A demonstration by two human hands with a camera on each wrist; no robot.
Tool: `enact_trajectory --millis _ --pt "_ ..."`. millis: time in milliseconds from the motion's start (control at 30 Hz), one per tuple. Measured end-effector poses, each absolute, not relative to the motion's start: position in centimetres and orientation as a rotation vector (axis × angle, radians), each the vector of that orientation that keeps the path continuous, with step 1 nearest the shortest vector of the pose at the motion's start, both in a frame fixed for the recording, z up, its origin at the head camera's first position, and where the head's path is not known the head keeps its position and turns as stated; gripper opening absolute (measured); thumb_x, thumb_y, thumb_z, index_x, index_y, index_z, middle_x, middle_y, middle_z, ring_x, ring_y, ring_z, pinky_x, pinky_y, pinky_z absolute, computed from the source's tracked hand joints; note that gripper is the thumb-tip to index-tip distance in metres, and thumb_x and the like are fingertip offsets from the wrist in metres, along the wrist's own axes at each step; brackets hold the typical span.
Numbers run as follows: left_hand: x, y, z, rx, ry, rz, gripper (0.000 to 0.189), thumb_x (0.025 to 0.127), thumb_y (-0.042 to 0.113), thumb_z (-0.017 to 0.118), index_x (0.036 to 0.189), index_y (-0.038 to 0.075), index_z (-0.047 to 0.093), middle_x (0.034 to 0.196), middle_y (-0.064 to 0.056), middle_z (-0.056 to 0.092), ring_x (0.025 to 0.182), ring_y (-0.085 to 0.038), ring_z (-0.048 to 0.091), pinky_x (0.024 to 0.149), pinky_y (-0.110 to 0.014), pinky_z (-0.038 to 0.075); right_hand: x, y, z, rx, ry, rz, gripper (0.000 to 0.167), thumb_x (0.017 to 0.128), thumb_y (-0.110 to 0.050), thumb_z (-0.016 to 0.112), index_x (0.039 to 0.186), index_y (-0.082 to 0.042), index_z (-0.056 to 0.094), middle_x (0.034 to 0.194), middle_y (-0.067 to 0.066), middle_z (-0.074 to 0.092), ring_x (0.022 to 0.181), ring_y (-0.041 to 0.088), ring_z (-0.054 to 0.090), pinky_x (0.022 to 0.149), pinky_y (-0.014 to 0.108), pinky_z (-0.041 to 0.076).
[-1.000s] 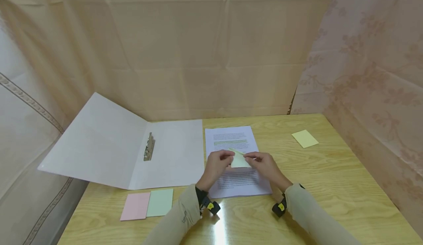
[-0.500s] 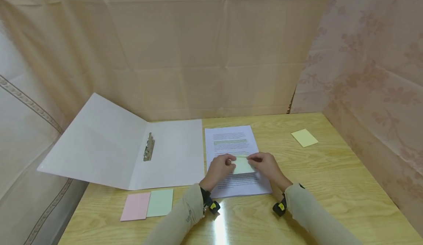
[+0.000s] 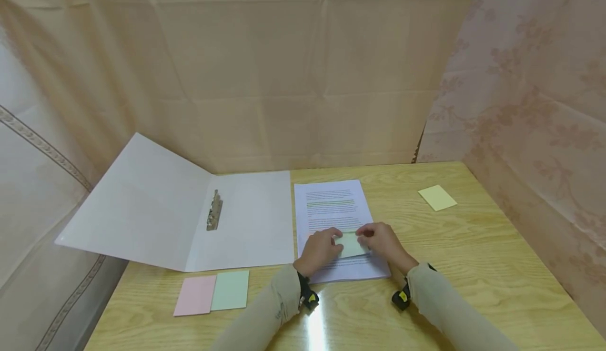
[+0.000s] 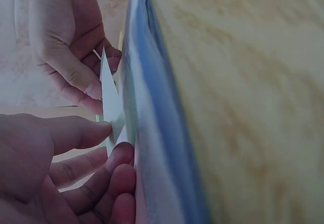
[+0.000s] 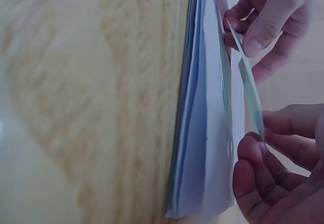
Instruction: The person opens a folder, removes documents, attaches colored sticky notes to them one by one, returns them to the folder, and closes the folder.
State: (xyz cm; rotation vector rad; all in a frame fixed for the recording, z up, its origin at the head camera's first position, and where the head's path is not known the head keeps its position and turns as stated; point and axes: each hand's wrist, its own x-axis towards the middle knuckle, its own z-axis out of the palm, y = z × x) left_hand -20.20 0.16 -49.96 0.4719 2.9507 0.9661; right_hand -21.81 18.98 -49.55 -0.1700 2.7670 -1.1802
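Note:
A pale green sticky note (image 3: 351,246) is held over the lower half of a stack of printed sheets (image 3: 331,188). My left hand (image 3: 323,249) pinches its left side between thumb and fingers. On the right side, my right hand (image 3: 382,242) pinches it likewise. Seen from the left wrist, the note (image 4: 110,87) tilts up off the paper, its near edge raised. The right wrist view shows the note (image 5: 248,82) edge-on between both hands, close above the sheets. Green highlighter lines (image 3: 330,202) cross the text near the top of the page.
Left of the sheets lies an open white binder (image 3: 255,219) with a metal clip (image 3: 214,211), its cover (image 3: 132,203) slanting up. Pink (image 3: 194,296) and green (image 3: 230,290) sticky pads sit at the front left. A yellow pad (image 3: 437,198) lies at the right. Curtains surround the table (image 3: 478,267).
The sticky note has moved down the page toward me and slightly right. My left hand has shifted right and nearer with it; my right hand has moved only a little.

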Motion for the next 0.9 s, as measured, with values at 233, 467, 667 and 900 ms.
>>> enact_trajectory --millis 233,467,667,900 --pt "-20.25 0.46 -50.22 0.465 2.96 0.957 0.027 0.081 0.018 0.071 0.107 0.011 0.071 0.069 0.002 0.066 0.055 -0.006 0.05 0.051 -0.02 0.036 -21.89 19.3 -49.92 -0.17 2.775 -1.135 0.016 0.084 -0.004 0.068 0.099 -0.003 0.074 0.095 0.01 0.071 0.085 0.02 0.06 0.077 0.037 0.05" --pt "-20.23 0.61 -50.26 0.461 2.94 0.966 0.028 0.08 0.017 0.072 0.107 0.01 0.07 0.07 0.002 0.066 0.056 -0.006 0.05 0.053 -0.021 0.037 -21.7 19.47 -49.84 -0.14 2.784 -1.116 0.018 0.084 -0.004 0.067 0.101 -0.003 0.073 0.098 0.011 0.071 0.088 0.02 0.061 0.079 0.038 0.051" --pt "-20.35 0.71 -50.29 0.46 2.931 0.949 0.028 0.08 0.018 0.072 0.108 0.011 0.07 0.071 0.002 0.066 0.057 -0.006 0.052 0.054 -0.02 0.038 -21.7 19.49 -49.67 -0.14 2.787 -1.089 0.018 0.085 -0.004 0.067 0.101 -0.003 0.073 0.098 0.012 0.071 0.089 0.021 0.062 0.079 0.038 0.051" --pt "-20.69 0.68 -50.29 0.479 2.869 0.872 0.033 0.081 0.014 0.072 0.113 0.009 0.069 0.073 0.002 0.065 0.06 -0.006 0.051 0.057 -0.02 0.038 -21.9 19.62 -49.9 -0.18 2.796 -1.055 0.018 0.083 -0.005 0.068 0.1 -0.003 0.074 0.094 0.01 0.069 0.085 0.019 0.059 0.075 0.035 0.048"
